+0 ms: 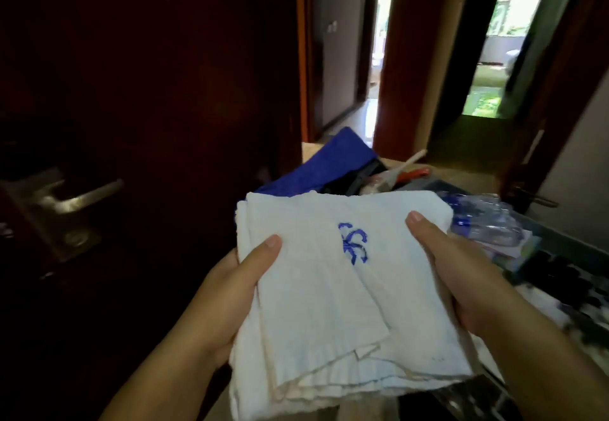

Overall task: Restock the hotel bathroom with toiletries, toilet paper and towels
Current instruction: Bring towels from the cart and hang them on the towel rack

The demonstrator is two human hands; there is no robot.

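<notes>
Head view: a folded white towel (346,288) is held near the camera at centre. The left hand (230,282) and right hand (454,272) clamp its side edges, thumbs on top, fingers hidden beneath. Beyond it lie a blue cloth (329,160) and water bottles (484,219). No bathroom is in sight, so restocking looks barely begun. The towel's blue stitched emblem (354,242) has no readable letters.
</notes>
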